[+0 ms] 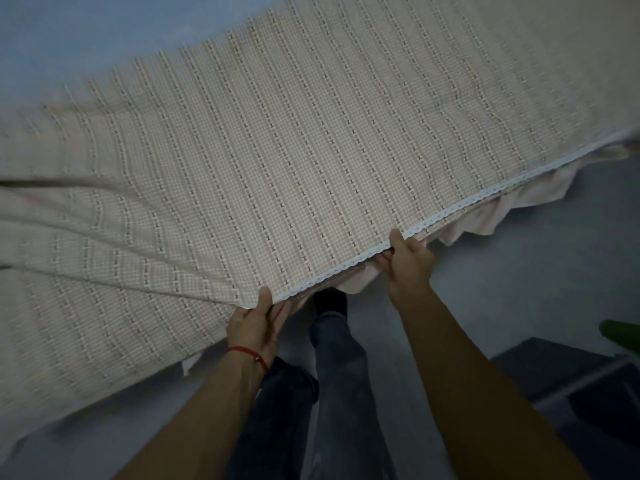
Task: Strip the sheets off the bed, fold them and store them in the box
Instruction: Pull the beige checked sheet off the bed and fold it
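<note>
A beige checked sheet (294,161) with dotted stripes and a white lace trim along its near edge spreads across most of the head view, lifted and slightly creased at the left. My left hand (256,323) pinches the trimmed edge near its corner, thumb on top. Further right along the same edge, my right hand (408,261) grips the trim, fingers curled under the cloth. A pale pink ruffled skirt (485,220) hangs below the sheet's edge on the right. No storage box can be identified for certain.
My legs in dark jeans (332,375) stand on the grey floor (519,271) between my arms. A dark box-like object (581,382) sits at the lower right, with something green (620,334) at the right border. A blue wall (86,36) fills the upper left.
</note>
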The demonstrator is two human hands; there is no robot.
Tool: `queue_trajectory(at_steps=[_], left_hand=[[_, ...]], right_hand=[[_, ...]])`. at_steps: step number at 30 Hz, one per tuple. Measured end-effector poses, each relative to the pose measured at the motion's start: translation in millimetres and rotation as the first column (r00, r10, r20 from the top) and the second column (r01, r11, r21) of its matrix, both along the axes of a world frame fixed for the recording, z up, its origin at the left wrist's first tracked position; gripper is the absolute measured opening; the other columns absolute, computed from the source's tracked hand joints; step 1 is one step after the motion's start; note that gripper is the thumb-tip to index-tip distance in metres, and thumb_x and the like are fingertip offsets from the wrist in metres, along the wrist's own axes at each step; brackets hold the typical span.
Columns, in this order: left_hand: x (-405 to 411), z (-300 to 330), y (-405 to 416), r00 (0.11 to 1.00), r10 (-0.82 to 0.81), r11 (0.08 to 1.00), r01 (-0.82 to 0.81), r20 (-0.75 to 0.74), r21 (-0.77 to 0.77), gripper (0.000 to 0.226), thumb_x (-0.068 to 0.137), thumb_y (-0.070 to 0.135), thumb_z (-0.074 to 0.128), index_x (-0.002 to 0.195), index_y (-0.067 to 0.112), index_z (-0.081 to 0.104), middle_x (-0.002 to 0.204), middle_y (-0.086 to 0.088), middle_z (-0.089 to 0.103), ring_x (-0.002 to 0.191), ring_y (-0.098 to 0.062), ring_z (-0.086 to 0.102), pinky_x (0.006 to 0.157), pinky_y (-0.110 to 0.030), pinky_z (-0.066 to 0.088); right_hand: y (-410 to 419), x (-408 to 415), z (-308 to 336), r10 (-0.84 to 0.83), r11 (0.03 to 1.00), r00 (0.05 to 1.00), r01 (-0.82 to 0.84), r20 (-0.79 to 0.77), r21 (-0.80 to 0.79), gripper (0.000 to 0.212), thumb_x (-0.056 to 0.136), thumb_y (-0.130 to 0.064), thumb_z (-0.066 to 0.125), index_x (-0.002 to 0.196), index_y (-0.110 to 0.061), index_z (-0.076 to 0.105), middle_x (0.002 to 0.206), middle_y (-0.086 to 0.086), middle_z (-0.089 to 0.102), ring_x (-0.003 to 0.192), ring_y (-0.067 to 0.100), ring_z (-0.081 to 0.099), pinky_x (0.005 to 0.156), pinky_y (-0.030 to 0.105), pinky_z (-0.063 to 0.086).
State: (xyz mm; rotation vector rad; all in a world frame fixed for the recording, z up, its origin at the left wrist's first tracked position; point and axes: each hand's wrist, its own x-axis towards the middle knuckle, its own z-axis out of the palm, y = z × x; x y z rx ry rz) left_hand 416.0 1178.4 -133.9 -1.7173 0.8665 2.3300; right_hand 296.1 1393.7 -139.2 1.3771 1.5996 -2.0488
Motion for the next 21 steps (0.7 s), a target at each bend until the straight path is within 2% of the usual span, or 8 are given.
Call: queue_trajectory(at_steps=[3, 6, 8, 11, 15, 18, 20, 21], left_hand=[[2.2, -8.9, 0.9, 0.999, -0.004, 1.000, 0.005, 0.040, -0.020, 0.037, 0.098, 0.015, 0.062, 0.129, -0.006, 0.060, 0.126, -0.021, 0.067, 0.114, -0.031, 0.067, 0.080, -0.030, 0.061], [-0.4, -10.2, -2.1, 0.998, -0.037, 0.999, 0.039, 0.052, -0.036, 0.032, 0.098, 0.012, 0.062, 0.127, -0.003, 0.062, 0.124, -0.019, 0.068, 0.112, -0.029, 0.068, 0.078, -0.028, 0.061], [3.2, -8.9, -2.1, 0.998, -0.050, 0.998, 0.051, 0.038, -0.039, 0.035, 0.097, 0.013, 0.063, 0.128, -0.003, 0.061, 0.124, -0.018, 0.069, 0.114, -0.029, 0.068, 0.084, -0.030, 0.060], [8.3, -8.6, -0.5, 0.997, -0.050, 0.995, 0.054, 0.054, -0.079, 0.038, 0.095, 0.014, 0.067, 0.126, -0.006, 0.062, 0.121, -0.019, 0.070, 0.109, -0.030, 0.070, 0.082, -0.031, 0.061], [6.5, -10.8, 1.1, 0.993, -0.050, 0.990, 0.063, 0.104, -0.128, 0.028, 0.094, 0.008, 0.069, 0.116, -0.007, 0.062, 0.114, -0.022, 0.071, 0.090, -0.026, 0.075, 0.074, -0.031, 0.062], [6.3, -11.1, 1.5, 0.994, -0.038, 0.992, 0.050, 0.100, -0.117, 0.025, 0.094, 0.005, 0.068, 0.115, -0.006, 0.062, 0.114, -0.023, 0.071, 0.089, -0.026, 0.075, 0.071, -0.030, 0.062], [7.5, -8.7, 4.3, 0.995, -0.029, 0.993, 0.039, 0.096, -0.108, 0.024, 0.094, 0.005, 0.067, 0.116, -0.005, 0.063, 0.112, -0.021, 0.072, 0.086, -0.024, 0.076, 0.068, -0.027, 0.061], [8.9, -8.1, 5.4, 0.995, -0.029, 0.994, 0.039, 0.094, -0.105, 0.023, 0.094, 0.005, 0.067, 0.115, -0.005, 0.063, 0.110, -0.020, 0.072, 0.085, -0.024, 0.076, 0.067, -0.027, 0.061]], right_hand=[[7.8, -5.1, -2.4, 0.043, 0.999, 0.999, -0.043, 0.025, -0.005, 0.017, 0.095, -0.014, 0.070, 0.103, 0.001, 0.067, 0.099, 0.015, 0.074, 0.076, 0.019, 0.072, 0.069, 0.033, 0.060], [19.7, -24.5, 4.8, -0.046, 0.997, 0.999, 0.047, -0.024, 0.056, 0.010, 0.096, -0.016, 0.068, 0.097, -0.006, 0.068, 0.091, 0.007, 0.073, 0.075, 0.018, 0.071, 0.065, 0.030, 0.059], [25.2, -29.5, 7.9, -0.057, 0.983, 0.996, 0.069, -0.075, 0.171, 0.012, 0.095, -0.014, 0.068, 0.086, -0.008, 0.068, 0.085, 0.004, 0.073, 0.076, 0.019, 0.071, 0.065, 0.031, 0.060], [30.2, -21.0, 0.9, 0.031, 0.904, 0.998, -0.004, -0.057, 0.427, 0.032, 0.086, -0.028, 0.070, 0.068, -0.003, 0.062, 0.068, 0.000, 0.069, 0.069, 0.018, 0.068, 0.071, 0.043, 0.064], [27.5, -12.8, -16.1, -0.015, 0.871, 0.999, -0.001, 0.029, 0.490, 0.035, 0.086, -0.028, 0.070, 0.063, -0.005, 0.057, 0.066, 0.002, 0.065, 0.066, 0.017, 0.066, 0.075, 0.048, 0.064], [16.5, -19.4, -17.8, -0.029, 0.889, 0.996, -0.011, 0.081, 0.457, 0.016, 0.091, -0.020, 0.069, 0.098, -0.007, 0.071, 0.093, 0.001, 0.074, 0.089, 0.019, 0.073, 0.083, 0.039, 0.062], [1.9, -20.4, -14.9, -0.016, 0.878, 0.998, -0.015, 0.061, 0.479, 0.046, 0.086, -0.013, 0.069, 0.131, -0.013, 0.060, 0.117, 0.002, 0.070, 0.105, 0.019, 0.069, 0.091, 0.040, 0.059], [-9.6, -16.9, -10.3, 0.012, 0.818, 0.998, -0.048, 0.066, 0.574, 0.062, 0.082, -0.011, 0.069, 0.140, -0.015, 0.049, 0.128, 0.005, 0.063, 0.114, 0.021, 0.062, 0.097, 0.043, 0.056]])
